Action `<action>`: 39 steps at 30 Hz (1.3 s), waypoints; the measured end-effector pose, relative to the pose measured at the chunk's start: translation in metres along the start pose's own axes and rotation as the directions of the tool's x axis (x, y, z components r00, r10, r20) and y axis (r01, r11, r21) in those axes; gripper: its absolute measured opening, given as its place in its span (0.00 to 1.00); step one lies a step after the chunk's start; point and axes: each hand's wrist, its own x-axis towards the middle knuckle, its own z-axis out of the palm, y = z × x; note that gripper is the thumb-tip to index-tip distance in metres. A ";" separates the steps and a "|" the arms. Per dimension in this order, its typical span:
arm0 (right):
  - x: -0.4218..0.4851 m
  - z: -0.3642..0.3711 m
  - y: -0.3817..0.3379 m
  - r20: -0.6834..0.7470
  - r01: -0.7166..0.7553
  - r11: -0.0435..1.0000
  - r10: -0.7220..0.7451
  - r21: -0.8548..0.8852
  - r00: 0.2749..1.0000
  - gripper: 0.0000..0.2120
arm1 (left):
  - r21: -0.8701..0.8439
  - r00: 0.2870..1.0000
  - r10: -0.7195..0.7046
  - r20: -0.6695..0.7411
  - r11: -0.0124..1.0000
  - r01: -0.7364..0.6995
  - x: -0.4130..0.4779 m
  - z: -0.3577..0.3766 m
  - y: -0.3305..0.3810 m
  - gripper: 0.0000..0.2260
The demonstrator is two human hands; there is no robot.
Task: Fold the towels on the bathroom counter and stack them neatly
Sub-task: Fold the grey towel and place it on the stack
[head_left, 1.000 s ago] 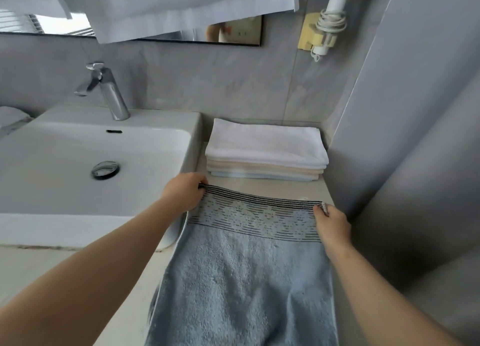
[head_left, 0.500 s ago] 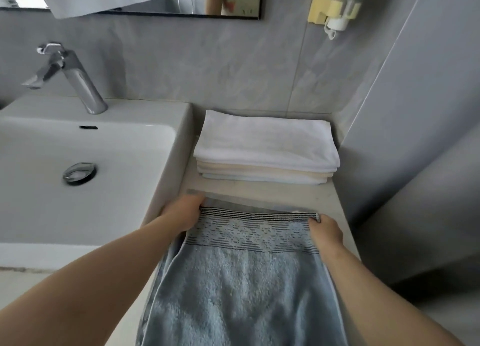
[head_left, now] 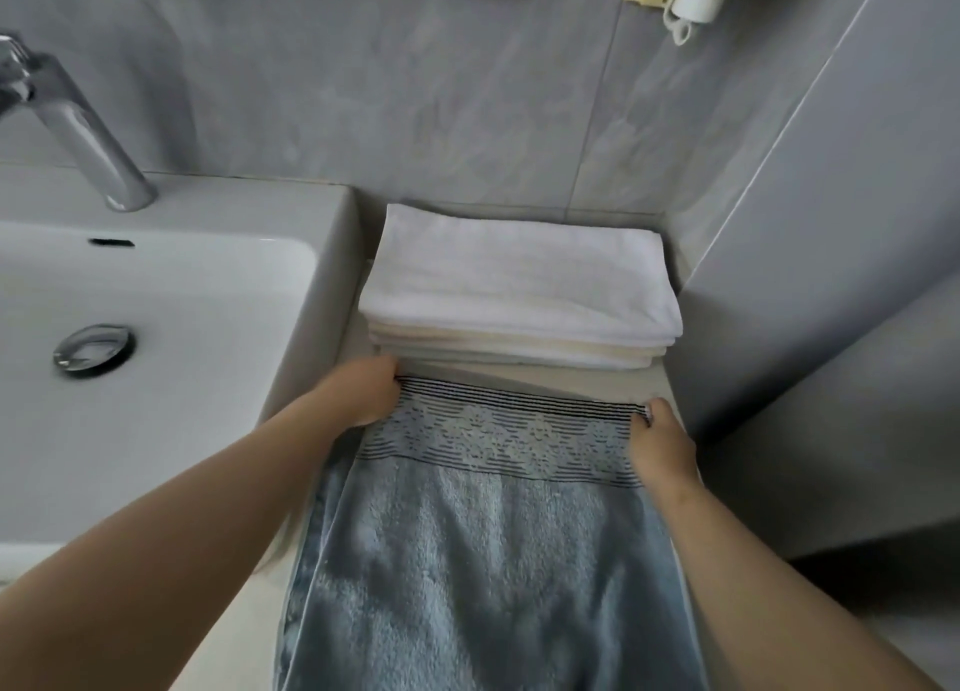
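The blue towel nearer the stack

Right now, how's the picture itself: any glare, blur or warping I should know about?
Head view: soft, even light, no hard glare, only a pale sheen on the faucet; wide-angle bows the sink rim and slants the wall seams; the towel shows its patterned band sharp; the forearms near the bottom edge look soft; dark shadow low on the right.

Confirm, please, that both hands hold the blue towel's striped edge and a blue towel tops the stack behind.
Head view: a white towel tops the stack; left hand and right hand do hold the striped edge of the blue towel.
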 end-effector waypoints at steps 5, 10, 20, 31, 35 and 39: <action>0.005 0.002 0.001 0.046 0.043 0.995 -0.039 -0.094 0.998 0.07 | 0.037 0.999 0.033 -0.031 0.999 -0.031 0.009 -0.005 -0.008 0.12; 0.011 0.005 0.001 0.072 0.060 0.963 -0.042 -0.263 0.996 0.15 | 0.134 0.994 0.079 -0.076 0.989 -0.068 0.011 0.005 -0.016 0.13; 0.019 0.001 0.006 0.077 0.160 0.947 -0.143 -0.280 0.987 0.14 | 0.090 0.993 0.090 -0.081 0.992 -0.083 0.015 0.009 -0.014 0.10; 0.009 0.001 0.011 0.031 0.051 0.992 -0.054 0.111 0.998 0.07 | -0.031 0.995 0.080 -0.056 0.996 -0.082 -0.016 0.002 -0.003 0.11; 0.001 -0.004 0.007 0.008 0.040 0.912 -0.048 0.408 0.999 0.06 | -0.142 0.995 0.049 -0.086 0.988 -0.060 -0.029 -0.012 0.002 0.07; -0.006 -0.018 -0.003 0.031 0.049 0.835 -0.079 0.547 0.996 0.07 | -0.257 0.995 0.070 -0.066 0.963 -0.084 -0.046 -0.040 0.006 0.07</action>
